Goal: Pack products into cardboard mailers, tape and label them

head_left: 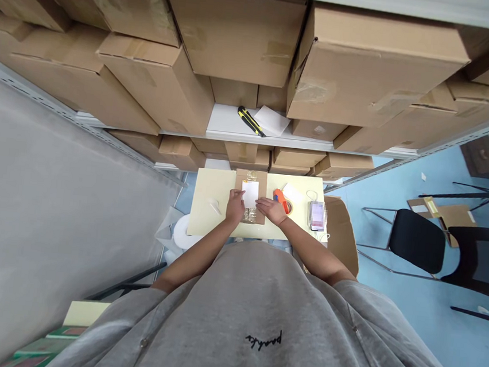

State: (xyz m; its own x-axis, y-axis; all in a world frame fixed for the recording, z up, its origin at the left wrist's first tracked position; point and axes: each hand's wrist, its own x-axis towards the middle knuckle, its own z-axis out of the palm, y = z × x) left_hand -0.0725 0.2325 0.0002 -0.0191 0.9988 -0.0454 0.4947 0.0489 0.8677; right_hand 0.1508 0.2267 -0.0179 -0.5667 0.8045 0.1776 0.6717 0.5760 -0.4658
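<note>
A flat cardboard box [263,179] with clear tape along its middle lies on the pale yellow table [210,180]. On its top is a white label [250,194]. My left hand [236,207] is at the label's left edge, its fingers bent together with the thumb on the paper. From the right, my right hand [271,209] reaches over the box with fingers stretched out, their tips touching the label's lower right edge. Just beyond the right hand lies an orange tape dispenser [284,200], partly covered by that hand.
A phone [317,215] and a white paper [292,192] lie on the table's right side. A white scrap [214,206] is at left. A yellow-black utility knife [251,121] rests on the shelf [224,125] among cardboard boxes. An open carton [340,230] stands right of the table, near a black chair [418,240].
</note>
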